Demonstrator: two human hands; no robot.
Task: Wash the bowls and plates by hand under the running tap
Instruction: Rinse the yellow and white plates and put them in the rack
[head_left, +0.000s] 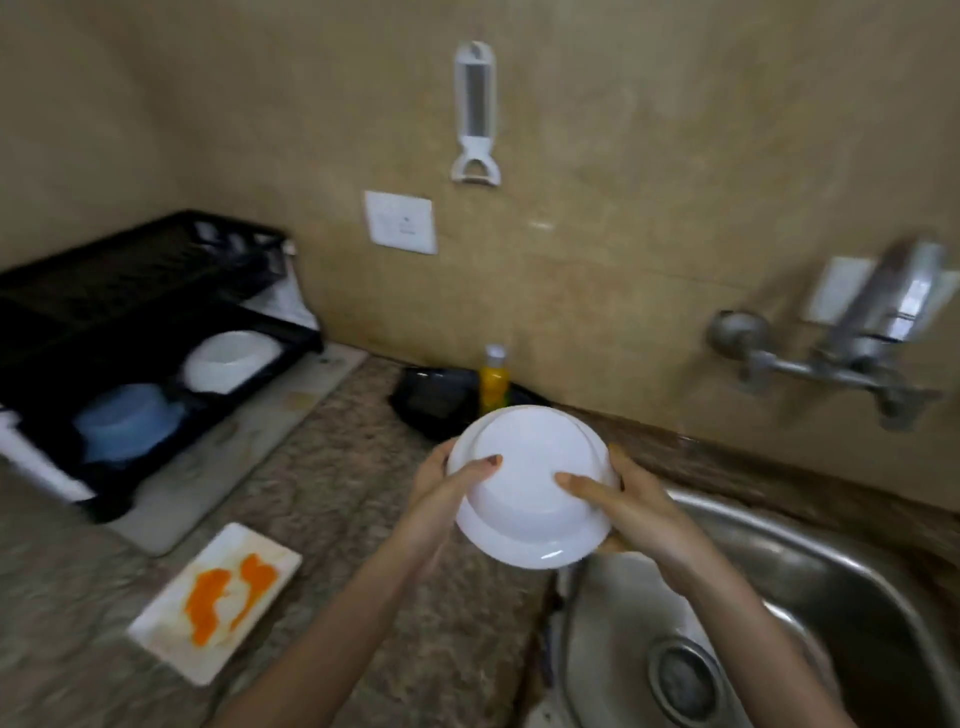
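Observation:
A white bowl (530, 486) is held upside down, its base facing me, above the counter at the left rim of the steel sink (810, 577). My left hand (447, 488) grips its left edge, thumb on the base. My right hand (631, 506) grips the right edge, thumb on the base too. The wall tap (831, 371) sits at the right; no water stream shows. A white rectangular plate (218, 603) smeared with orange food lies on the counter at the lower left.
A black dish rack (47, 332) at the left holds a white bowl (231, 361) and a blue bowl (124, 421). A yellow soap bottle (493, 382) and a black container (434, 397) stand against the wall. The sink drain (680, 680) is at the bottom.

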